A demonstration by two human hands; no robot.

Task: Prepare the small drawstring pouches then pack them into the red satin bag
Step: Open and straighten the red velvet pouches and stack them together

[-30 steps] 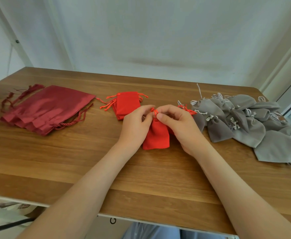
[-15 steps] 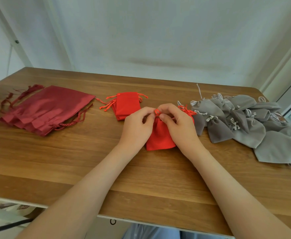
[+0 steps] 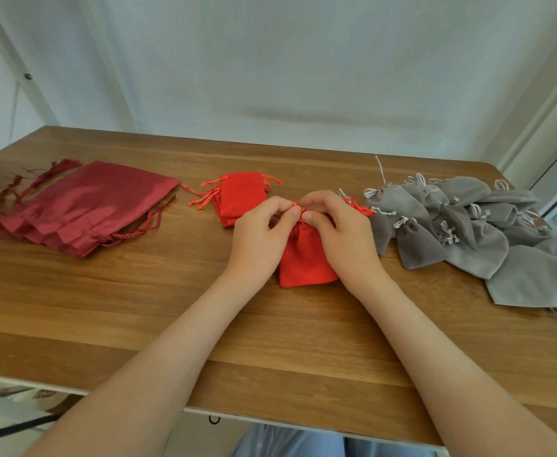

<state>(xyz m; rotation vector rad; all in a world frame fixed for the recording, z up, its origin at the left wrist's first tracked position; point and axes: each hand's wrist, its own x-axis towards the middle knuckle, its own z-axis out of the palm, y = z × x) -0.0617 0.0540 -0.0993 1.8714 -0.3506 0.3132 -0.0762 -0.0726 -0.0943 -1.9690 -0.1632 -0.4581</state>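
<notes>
Wooden worktop (image 3: 287, 341) shows preparation stage: left hand (image 3: 260, 239) and right hand (image 3: 343, 235) each hold a pinch grip on the drawstring (image 3: 298, 206) of the small red fabric pouch (image 3: 306, 258), dark-red satin bag (image 3: 95, 199) lying flat, seemingly unfilled.

Neck of red pouch (image 3: 306, 258): covered by fingers of left grip (image 3: 259, 235) and right grip (image 3: 343, 235); open or drawn closed, not determinable.
Drawstring (image 3: 298, 206): almost wholly inside the pinch; routing too small to tell.
Second red pouch (image 3: 357, 207): mostly concealed behind right grip; only gathered top and cords exposed.
Stack of red pouches (image 3: 242, 196): near corner masked by left grip; count not determinable.
Grey pouches (image 3: 468, 232): pile cut off at right picture edge.
Red satin bags (image 3: 85, 206): overlapped; number of layers not determinable.
Table (image 3: 138, 308): cut off at left and right edges.
Below table, lower left: blurred shapes, not identifiable.
</notes>
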